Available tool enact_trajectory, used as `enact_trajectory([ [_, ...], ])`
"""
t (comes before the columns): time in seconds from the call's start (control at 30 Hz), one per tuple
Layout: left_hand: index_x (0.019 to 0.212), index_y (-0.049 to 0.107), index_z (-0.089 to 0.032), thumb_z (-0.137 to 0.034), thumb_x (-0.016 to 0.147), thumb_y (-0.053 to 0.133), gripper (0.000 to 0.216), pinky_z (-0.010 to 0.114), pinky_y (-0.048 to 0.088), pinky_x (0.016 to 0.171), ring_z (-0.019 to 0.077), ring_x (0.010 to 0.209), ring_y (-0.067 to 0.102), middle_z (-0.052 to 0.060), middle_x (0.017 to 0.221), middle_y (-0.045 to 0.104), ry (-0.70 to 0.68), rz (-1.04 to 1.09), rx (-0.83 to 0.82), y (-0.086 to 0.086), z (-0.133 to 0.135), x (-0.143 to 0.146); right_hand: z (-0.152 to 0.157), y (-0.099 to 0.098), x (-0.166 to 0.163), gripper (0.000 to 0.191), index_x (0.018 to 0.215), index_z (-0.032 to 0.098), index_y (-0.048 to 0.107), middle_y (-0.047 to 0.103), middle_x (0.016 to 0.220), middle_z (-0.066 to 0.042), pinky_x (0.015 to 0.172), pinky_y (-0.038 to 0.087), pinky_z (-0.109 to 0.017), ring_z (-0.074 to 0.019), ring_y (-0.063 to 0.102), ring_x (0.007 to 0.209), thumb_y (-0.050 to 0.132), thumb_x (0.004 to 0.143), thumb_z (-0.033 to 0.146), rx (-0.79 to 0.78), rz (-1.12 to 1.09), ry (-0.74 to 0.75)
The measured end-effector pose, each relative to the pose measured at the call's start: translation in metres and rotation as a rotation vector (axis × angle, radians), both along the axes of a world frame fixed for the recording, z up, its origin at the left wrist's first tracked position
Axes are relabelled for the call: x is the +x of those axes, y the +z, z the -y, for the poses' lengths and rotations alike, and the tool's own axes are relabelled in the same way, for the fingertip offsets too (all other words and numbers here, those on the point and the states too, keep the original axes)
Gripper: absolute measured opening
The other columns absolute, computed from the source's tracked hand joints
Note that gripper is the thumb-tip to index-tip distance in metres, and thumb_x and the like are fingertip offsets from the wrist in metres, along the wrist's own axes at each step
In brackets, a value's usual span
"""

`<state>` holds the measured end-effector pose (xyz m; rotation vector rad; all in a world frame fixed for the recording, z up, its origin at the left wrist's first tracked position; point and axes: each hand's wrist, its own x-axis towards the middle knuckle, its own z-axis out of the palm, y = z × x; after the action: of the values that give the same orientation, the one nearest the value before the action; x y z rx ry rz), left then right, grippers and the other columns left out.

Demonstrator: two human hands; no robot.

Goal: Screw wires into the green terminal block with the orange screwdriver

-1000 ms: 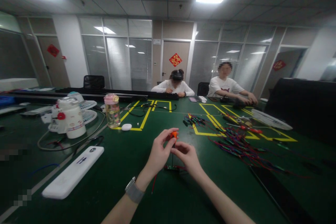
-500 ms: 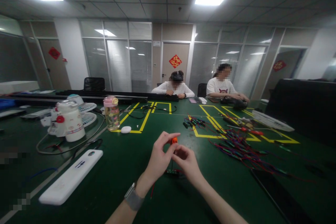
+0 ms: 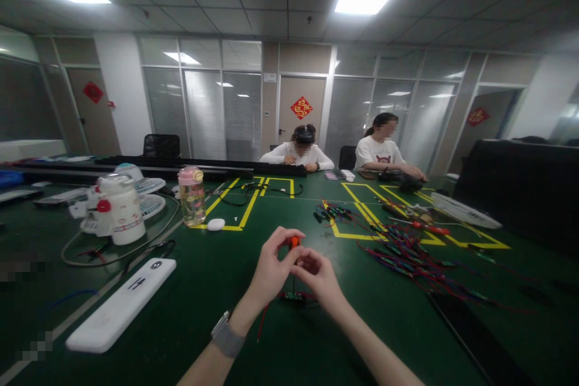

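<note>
A small screwdriver (image 3: pixel 295 242) with an orange handle stands upright near the middle of the table, its thin dark shaft pointing down. My left hand (image 3: pixel 270 265) is closed around the top of the handle, thumb and forefinger on it. Pressed in from the other side, my right hand (image 3: pixel 320 274) pinches at the lower handle; its exact contact is partly hidden by fingers. Beneath the hands lies a small green circuit board (image 3: pixel 293 297) with red wires, and the shaft tip reaches down to it. Whether the tip sits in a screw cannot be made out.
A heap of wired circuit boards (image 3: pixel 416 253) lies to the right, with a smaller group (image 3: pixel 333 213) farther back. A white device (image 3: pixel 122 307), a white jug (image 3: pixel 121 211) and a pink-lidded bottle (image 3: pixel 192 196) stand left. Two people sit across the table.
Both hands and the screwdriver have shifted slightly left in view, along with a small camera movement. The left fingers have turned a little on the orange handle.
</note>
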<state>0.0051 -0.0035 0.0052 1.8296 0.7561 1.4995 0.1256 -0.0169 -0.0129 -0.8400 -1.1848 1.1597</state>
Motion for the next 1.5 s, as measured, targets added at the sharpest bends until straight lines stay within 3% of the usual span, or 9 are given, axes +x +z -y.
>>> enact_trajectory([
  [0.1, 0.095, 0.069, -0.019, -0.02, 0.081, 0.065, 0.015, 0.028, 0.048, 0.082, 0.0168, 0.087, 0.06, 0.003, 0.09, 0.06, 0.05, -0.01, 0.031, -0.001, 0.001, 0.0, 0.001, 0.001, -0.003, 0.036, 0.065, 0.016, 0.062, 0.061, 0.058, 0.002, 0.057, 0.048, -0.027, -0.0155, 0.057, 0.059, 0.086, 0.048, 0.038, -0.014, 0.009, 0.008],
  [0.33, 0.118, 0.064, -0.019, -0.027, 0.091, 0.053, 0.03, 0.034, 0.051, 0.09, 0.0201, 0.099, 0.065, 0.009, 0.112, 0.067, -0.241, 0.061, -0.174, 0.006, 0.001, -0.003, -0.001, -0.003, 0.005, 0.038, 0.071, 0.017, 0.064, 0.063, 0.064, 0.001, 0.063, 0.05, -0.028, -0.0169, 0.06, 0.064, 0.086, 0.048, 0.037, 0.01, -0.046, 0.031],
  [0.57, 0.088, 0.069, -0.019, -0.019, 0.079, 0.067, 0.009, 0.028, 0.049, 0.075, 0.0162, 0.08, 0.058, 0.002, 0.084, 0.058, 0.083, -0.023, 0.061, 0.005, 0.001, 0.0, 0.004, 0.006, -0.001, 0.029, 0.065, 0.016, 0.065, 0.062, 0.061, 0.001, 0.065, 0.048, -0.029, -0.0158, 0.057, 0.062, 0.083, 0.05, 0.033, 0.006, 0.057, 0.029],
  [0.67, 0.089, 0.071, -0.02, -0.022, 0.079, 0.068, 0.011, 0.028, 0.048, 0.075, 0.0161, 0.078, 0.057, 0.001, 0.082, 0.056, 0.126, -0.055, 0.089, 0.005, 0.004, 0.0, 0.001, 0.005, -0.002, 0.029, 0.064, 0.016, 0.063, 0.059, 0.057, 0.003, 0.064, 0.048, -0.028, -0.0147, 0.055, 0.06, 0.084, 0.05, 0.031, 0.011, 0.033, 0.002],
  [0.9, 0.114, 0.066, -0.018, -0.028, 0.092, 0.051, 0.029, 0.033, 0.051, 0.087, 0.0207, 0.098, 0.065, 0.009, 0.104, 0.068, -0.212, 0.059, -0.112, 0.005, 0.003, 0.0, -0.008, -0.01, 0.009, 0.037, 0.075, 0.017, 0.064, 0.064, 0.067, 0.0, 0.069, 0.05, -0.03, -0.0176, 0.061, 0.069, 0.084, 0.055, 0.041, 0.074, 0.031, 0.063],
  [1.03, 0.097, 0.07, -0.017, -0.024, 0.086, 0.059, 0.016, 0.029, 0.05, 0.08, 0.0179, 0.088, 0.063, 0.006, 0.093, 0.065, -0.05, 0.028, 0.009, 0.004, 0.001, 0.003, -0.007, -0.012, 0.011, 0.04, 0.085, 0.017, 0.065, 0.066, 0.071, -0.001, 0.069, 0.05, -0.03, -0.0183, 0.063, 0.071, 0.081, 0.06, 0.043, 0.09, 0.061, 0.059],
  [1.23, 0.088, 0.071, -0.02, -0.021, 0.08, 0.068, 0.009, 0.027, 0.047, 0.076, 0.0157, 0.08, 0.057, 0.001, 0.083, 0.055, 0.152, -0.068, 0.164, 0.001, 0.003, 0.005, -0.013, -0.013, 0.011, 0.032, 0.073, 0.015, 0.066, 0.065, 0.068, 0.0, 0.066, 0.048, -0.03, -0.0175, 0.059, 0.068, 0.081, 0.059, 0.039, 0.139, 0.157, -0.016],
  [1.4, 0.116, 0.065, -0.021, -0.026, 0.095, 0.045, 0.029, 0.031, 0.049, 0.09, 0.0185, 0.1, 0.063, 0.008, 0.108, 0.064, -0.116, -0.007, 0.051, 0.001, 0.002, 0.003, -0.018, -0.02, 0.018, 0.028, 0.072, 0.015, 0.067, 0.065, 0.067, 0.001, 0.069, 0.047, -0.029, -0.0152, 0.058, 0.065, 0.078, 0.064, 0.039, 0.138, 0.176, 0.033],
  [1.5, 0.121, 0.062, -0.02, -0.029, 0.096, 0.045, 0.031, 0.03, 0.052, 0.085, 0.0173, 0.094, 0.066, 0.008, 0.111, 0.065, -0.16, 0.008, -0.017, 0.0, 0.002, 0.002, -0.015, -0.027, 0.027, 0.029, 0.085, 0.014, 0.071, 0.069, 0.079, -0.002, 0.078, 0.048, -0.033, -0.0179, 0.061, 0.076, 0.075, 0.068, 0.038, 0.175, 0.334, 0.081],
])
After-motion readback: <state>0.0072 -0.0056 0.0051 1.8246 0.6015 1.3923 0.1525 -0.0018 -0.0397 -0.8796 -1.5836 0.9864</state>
